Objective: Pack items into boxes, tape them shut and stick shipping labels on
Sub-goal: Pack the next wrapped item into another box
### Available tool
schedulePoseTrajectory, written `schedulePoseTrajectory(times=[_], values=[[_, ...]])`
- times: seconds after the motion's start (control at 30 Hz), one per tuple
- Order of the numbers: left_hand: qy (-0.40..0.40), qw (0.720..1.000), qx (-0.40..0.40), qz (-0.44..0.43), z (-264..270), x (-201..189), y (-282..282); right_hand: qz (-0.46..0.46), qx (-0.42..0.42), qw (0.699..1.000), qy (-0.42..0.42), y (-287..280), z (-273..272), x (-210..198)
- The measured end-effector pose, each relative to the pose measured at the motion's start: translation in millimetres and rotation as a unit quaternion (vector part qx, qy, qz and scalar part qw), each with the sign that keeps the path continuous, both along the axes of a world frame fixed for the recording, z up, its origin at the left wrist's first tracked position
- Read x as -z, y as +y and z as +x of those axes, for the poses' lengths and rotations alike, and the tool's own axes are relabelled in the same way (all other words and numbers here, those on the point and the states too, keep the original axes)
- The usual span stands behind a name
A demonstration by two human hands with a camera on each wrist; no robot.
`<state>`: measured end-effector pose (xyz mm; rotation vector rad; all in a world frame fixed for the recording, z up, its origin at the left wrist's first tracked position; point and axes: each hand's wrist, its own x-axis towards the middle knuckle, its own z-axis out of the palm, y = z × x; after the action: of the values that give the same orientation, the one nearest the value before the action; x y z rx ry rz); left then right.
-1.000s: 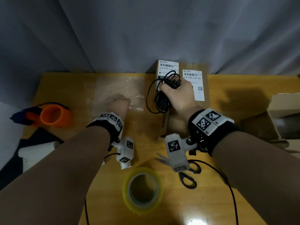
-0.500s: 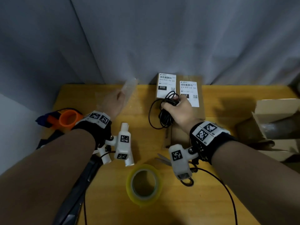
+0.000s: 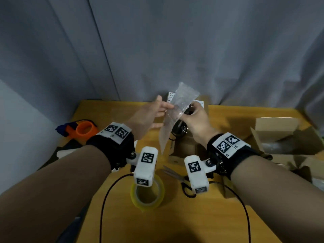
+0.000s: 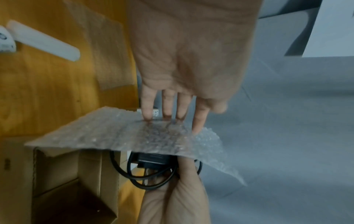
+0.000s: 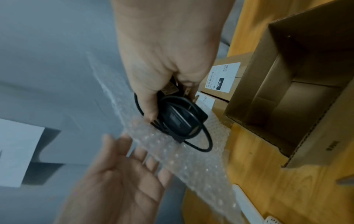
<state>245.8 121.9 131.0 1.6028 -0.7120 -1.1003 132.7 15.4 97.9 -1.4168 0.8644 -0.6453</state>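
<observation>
A wrinkled grey fabric curtain [image 3: 175, 50] fills the upper half of the head view behind the yellow wooden surface [image 3: 219, 216], while a thin black cable [image 3: 103, 204] loops across the lower middle of the frame and a dark blue object [image 3: 61, 128] lies at the left edge.

Setting: makeshift parcel-packing station, room type cannot tell | backdrop: grey curtain [image 3: 175, 50] behind wooden desk [image 3: 219, 216] | evidence: open cardboard box [image 3: 280, 135] right of the fingers; labelled boxes [image 5: 224, 75] just beyond them; tape roll [image 3: 148, 193], scissors [image 3: 182, 181] nearer the body; orange tape dispenser [image 3: 84, 130] left.
</observation>
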Motion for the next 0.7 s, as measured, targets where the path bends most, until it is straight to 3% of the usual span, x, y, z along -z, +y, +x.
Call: schedulePoseTrajectory(times=[0.23,0.5,0.6,0.7], values=[[-0.095,0.990,0.102,-0.031,-23,4,-10,0.064,-0.047,0.997,-0.007,3,-14,-11],[0.007,0.991,0.126,-0.052,-31,3,-19,0.176,-0.086,0.978,-0.071,0,-22,-30],[-0.015,0.992,0.118,-0.051,-27,4,-22,0.148,-0.103,0.983,-0.028,-4,-25,-36],[-0.056,0.991,0.116,-0.031,-21,4,-19,0.104,-0.067,0.992,-0.003,-13,-31,-37]])
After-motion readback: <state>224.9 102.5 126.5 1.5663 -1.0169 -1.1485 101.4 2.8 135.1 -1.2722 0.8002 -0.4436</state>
